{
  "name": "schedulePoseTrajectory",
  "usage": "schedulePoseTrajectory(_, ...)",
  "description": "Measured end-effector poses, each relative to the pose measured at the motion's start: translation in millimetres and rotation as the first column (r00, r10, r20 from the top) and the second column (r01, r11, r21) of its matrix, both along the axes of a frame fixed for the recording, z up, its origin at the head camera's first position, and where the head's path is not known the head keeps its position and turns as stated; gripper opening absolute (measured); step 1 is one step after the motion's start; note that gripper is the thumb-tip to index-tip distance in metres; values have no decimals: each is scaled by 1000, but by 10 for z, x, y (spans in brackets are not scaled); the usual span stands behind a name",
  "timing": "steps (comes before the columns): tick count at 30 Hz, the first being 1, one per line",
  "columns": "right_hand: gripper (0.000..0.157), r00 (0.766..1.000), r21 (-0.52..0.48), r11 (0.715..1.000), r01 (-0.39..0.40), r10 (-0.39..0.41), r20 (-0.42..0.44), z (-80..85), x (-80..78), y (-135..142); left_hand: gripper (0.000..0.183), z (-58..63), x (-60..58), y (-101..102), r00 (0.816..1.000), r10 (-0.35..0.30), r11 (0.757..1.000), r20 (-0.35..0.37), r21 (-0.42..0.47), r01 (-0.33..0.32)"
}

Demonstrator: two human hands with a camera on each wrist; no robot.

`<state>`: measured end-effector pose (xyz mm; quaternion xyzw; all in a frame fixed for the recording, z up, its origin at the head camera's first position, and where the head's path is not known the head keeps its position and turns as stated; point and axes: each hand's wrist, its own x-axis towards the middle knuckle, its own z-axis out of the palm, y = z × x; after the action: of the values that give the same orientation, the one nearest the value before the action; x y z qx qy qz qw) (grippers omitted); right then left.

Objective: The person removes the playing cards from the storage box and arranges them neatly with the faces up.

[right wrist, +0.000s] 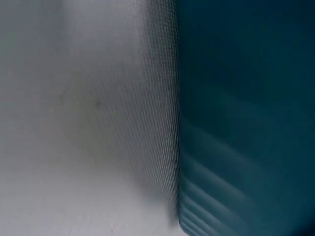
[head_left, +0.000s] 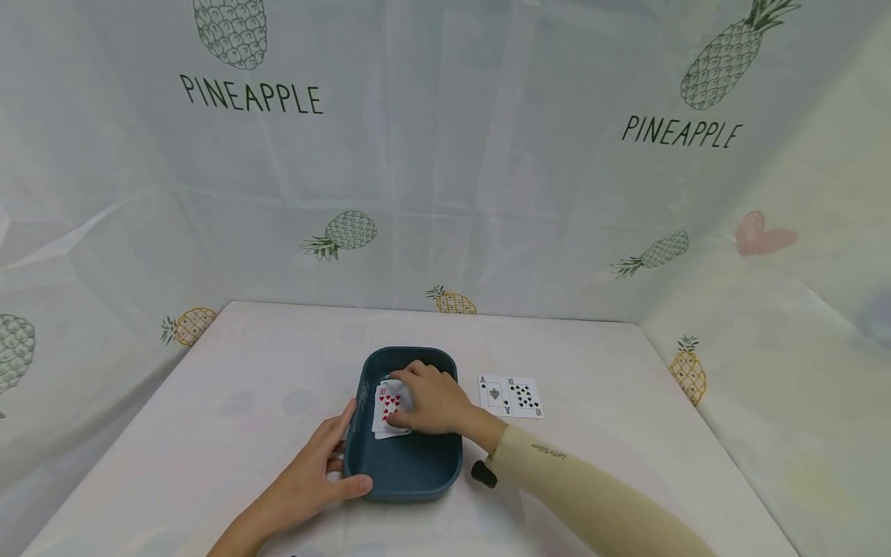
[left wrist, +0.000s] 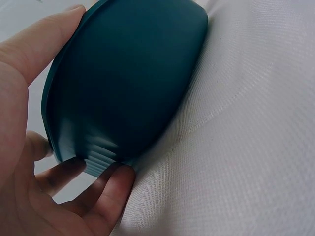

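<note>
Two hands are at work at one blue-green tray (head_left: 404,483), which sits low in the middle of the frame on one pale tabletop (head_left: 578,480). The left hand (head_left: 306,472) grips the tray's left side, with its thumb at the lower left corner and its fingers along the wall. The right hand (head_left: 435,398) reaches into the tray from the right. Its thumb and fingers are bent and spread over the cards; I cannot tell if they pinch one.

In the tray, left of the middle, one ten of hearts (head_left: 383,406) lies face up on top. White edges show at least one more card under it, but the hand hides too much to count them all. Two more cards lie face up on the tabletop, right of the tray: one ace of spades (head_left: 493,394) and one black ten (head_left: 524,397), side by side.

One tan sleeve (head_left: 578,487) covers the right arm. One small black thing (head_left: 483,474) is just beside it. Behind, one white sheet (head_left: 452,155) shows five green pineapples, three yellow ones and one red heart.
</note>
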<state>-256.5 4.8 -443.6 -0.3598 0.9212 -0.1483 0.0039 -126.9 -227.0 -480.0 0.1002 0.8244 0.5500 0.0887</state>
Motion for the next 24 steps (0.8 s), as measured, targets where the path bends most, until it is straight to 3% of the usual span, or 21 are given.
schedulePoseTrajectory(10,76,999,88,995,37,-40,33,30,17,-79,108,20,-6,1,1000,8,1000,7,-21,-8)
schedulePoseTrajectory(18,80,989,16,999,38,-40,144,-29,-11,-143,106,-21,1,-8,1000,-15,999,11,35,14)
schedulePoseTrajectory(24,84,987,22,999,36,-39,155,-89,-35,-157,106,-17,-7,-11,1000,-8,1000,1,17,8)
